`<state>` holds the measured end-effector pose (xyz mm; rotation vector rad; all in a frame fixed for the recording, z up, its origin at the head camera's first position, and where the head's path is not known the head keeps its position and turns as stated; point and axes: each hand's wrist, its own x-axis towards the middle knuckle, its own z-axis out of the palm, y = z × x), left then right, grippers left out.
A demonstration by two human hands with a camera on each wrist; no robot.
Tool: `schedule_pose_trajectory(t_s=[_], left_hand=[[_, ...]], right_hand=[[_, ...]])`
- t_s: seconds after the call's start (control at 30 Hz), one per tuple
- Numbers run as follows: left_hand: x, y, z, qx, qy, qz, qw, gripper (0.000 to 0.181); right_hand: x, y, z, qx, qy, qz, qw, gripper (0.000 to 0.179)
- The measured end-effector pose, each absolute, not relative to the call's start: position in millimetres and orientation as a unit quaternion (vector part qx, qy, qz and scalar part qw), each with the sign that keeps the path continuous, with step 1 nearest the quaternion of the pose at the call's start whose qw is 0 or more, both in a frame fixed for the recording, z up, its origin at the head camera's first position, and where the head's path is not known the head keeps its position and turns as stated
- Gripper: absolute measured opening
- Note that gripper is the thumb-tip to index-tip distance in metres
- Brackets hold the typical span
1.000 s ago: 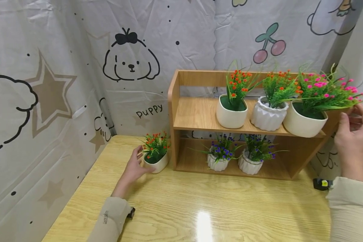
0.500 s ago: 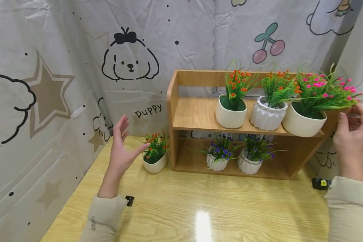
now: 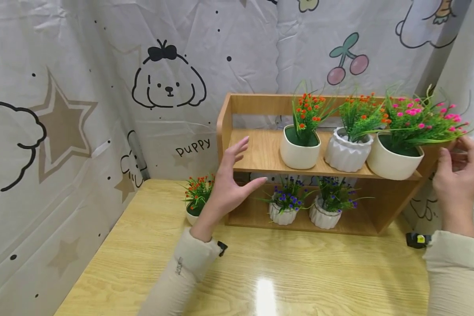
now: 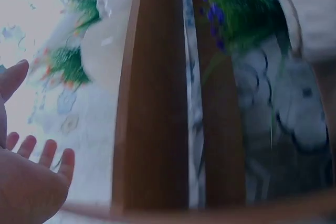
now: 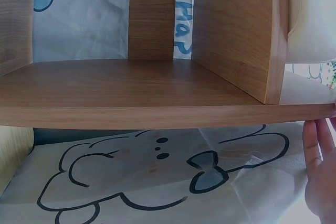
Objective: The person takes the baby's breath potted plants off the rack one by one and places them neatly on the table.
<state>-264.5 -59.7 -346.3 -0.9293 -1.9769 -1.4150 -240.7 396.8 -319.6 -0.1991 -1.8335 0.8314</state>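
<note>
My left hand (image 3: 228, 188) hovers before the left end of a two-tier wooden shelf (image 3: 256, 151), fingers straight, thumb spread wide, holding nothing. In the left wrist view that hand's fingers (image 4: 66, 166) are apart from the shelf board. My right hand (image 3: 461, 182) grips the shelf's right side panel near its top; the right wrist view has its fingers (image 5: 311, 142) against the panel's outer face, the thumb mostly hidden. On the upper tier stand an orange-flowered smooth pot (image 3: 299, 151), an orange-flowered ribbed pot (image 3: 346, 153) and a pink-flowered pot (image 3: 395, 162).
Two ribbed pots with purple flowers, one left (image 3: 283, 215) and one right (image 3: 324, 216), stand on the lower tier. Left of the shelf, another orange-flowered pot (image 3: 192, 215) stands on the wooden table (image 3: 300, 272), partly behind my left forearm. A printed curtain (image 3: 170, 131) hangs behind.
My left hand has come away from the orange-flowered pot beside the shelf, lifted, and swung right to the shelf's front. My right hand has stayed put.
</note>
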Motion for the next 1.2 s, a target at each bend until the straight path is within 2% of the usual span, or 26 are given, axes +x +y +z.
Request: schedule_pose_trajectory(t_s=[0.17,0.33,0.77,1.2], left_hand=[[-280,-16,-341,-0.311,-0.752,-0.552,0.182,0.095],[-294,18,-336,-0.271,-0.759,-0.574,0.145,0.099],[-310,56,-327,-0.198,-0.784,-0.571,0.141,0.115],[-308,55,-329,-0.202,-0.812,-0.523,0.163,0.106]], right_hand=[[-236,388,-314,-0.074,-0.752,0.372,0.539,0.037],[-234,387,-314,-0.079,-0.761,0.361,0.533,0.038],[-235,386,-315,-0.079,-0.767,0.357,0.527,0.039],[-235,383,-314,-0.078,-0.761,0.367,0.530,0.039]])
